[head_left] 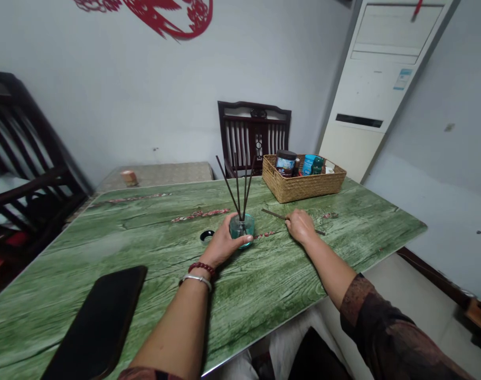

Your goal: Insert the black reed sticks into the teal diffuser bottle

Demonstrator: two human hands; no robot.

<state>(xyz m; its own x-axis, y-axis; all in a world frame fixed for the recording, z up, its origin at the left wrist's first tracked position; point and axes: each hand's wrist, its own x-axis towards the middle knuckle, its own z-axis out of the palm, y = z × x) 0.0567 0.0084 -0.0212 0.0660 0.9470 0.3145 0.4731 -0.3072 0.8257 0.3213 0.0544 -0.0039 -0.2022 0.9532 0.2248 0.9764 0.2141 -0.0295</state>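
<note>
My left hand (227, 240) is wrapped around a small teal glass diffuser bottle (243, 226) standing on the green table. Several thin dark reed sticks (237, 187) fan upward out of its neck. To the right, my right hand (299, 224) is closed over another dark reed stick (274, 214), which lies low along the tabletop; its two ends show on either side of the fingers. A black ring-shaped cap (207, 236) rests on the table just left of my left hand.
A woven basket (303, 189) holding a dark-lidded jar (285, 162) and blue and green containers stands at the back right. A large dark phone (100, 322) lies at the front left of the green table (161, 237). Dark wooden chairs (258, 129) stand behind and left.
</note>
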